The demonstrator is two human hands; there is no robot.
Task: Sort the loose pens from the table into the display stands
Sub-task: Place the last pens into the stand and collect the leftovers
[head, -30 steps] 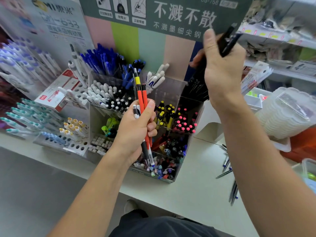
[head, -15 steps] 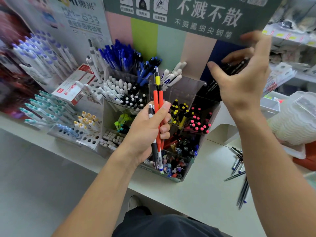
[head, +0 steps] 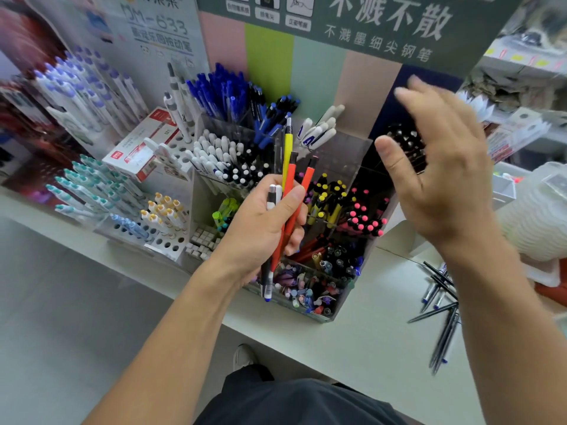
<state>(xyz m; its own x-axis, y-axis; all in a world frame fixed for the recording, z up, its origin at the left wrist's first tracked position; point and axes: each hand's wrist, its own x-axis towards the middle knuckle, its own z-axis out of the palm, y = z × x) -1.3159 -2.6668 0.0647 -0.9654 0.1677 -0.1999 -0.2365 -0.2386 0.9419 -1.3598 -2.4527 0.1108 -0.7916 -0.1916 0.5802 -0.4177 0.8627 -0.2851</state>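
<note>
The right hand (head: 441,167), which gripped black pens a second ago, now hovers empty with fingers spread above the stand's (head: 343,305) right rear compartment. The left hand (head: 260,228) grips a bundle (head: 290,191) of orange, yellow and white pens before the stand; loose pens (head: 441,305) lie to its right.

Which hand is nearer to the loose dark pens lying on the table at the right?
Right. The right hand is raised, open, above and behind the loose dark pens; the left hand grips orange and yellow pens farther left, before the clear stand.
</note>
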